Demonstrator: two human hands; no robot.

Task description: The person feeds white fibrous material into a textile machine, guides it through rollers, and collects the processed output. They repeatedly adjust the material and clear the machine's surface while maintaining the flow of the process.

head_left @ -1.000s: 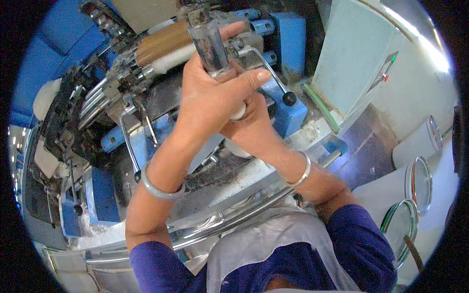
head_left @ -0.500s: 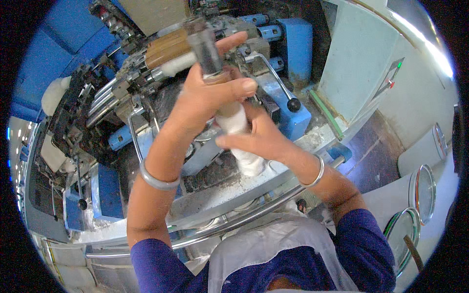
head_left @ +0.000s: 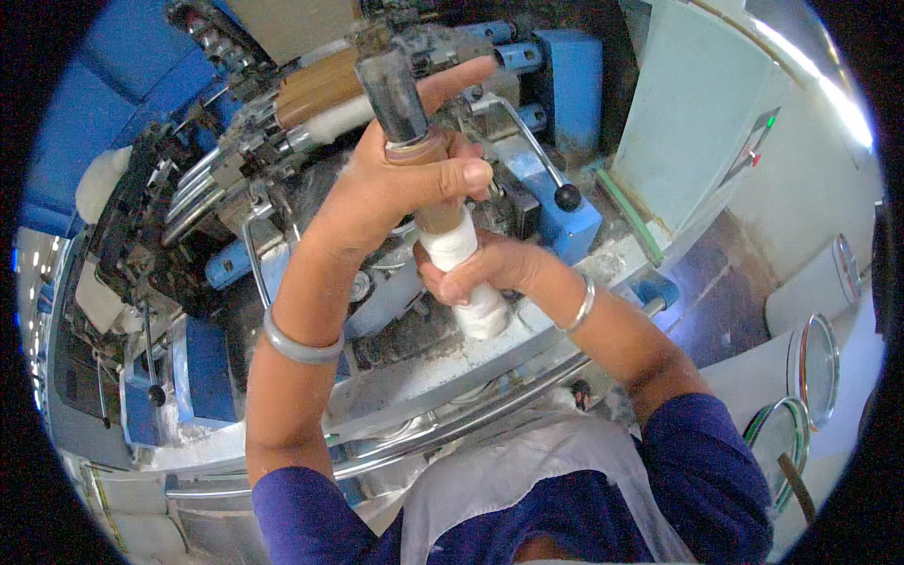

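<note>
Roller (head_left: 440, 220), tilted over the machine (head_left: 384, 307), already has white fibre (head_left: 484, 314) around its lower length, bare brown above, your left hand (head_left: 391, 184) gripping its upper part, your right hand (head_left: 494, 264) the fibre.

Just on my side of the machine's pale ledge (head_left: 414, 381), a metal rail (head_left: 513, 399) follows its near edge. Past the ledge's right end, a green strip (head_left: 629, 215) lies near the foot of a pale cabinet (head_left: 697, 122), which carries a lit green lamp (head_left: 770, 121) and a red knob (head_left: 754, 159). Round-rimmed pale cans (head_left: 765, 365) stand to my right. Blue panels (head_left: 141, 61) rise behind the machine's far left corner.
</note>
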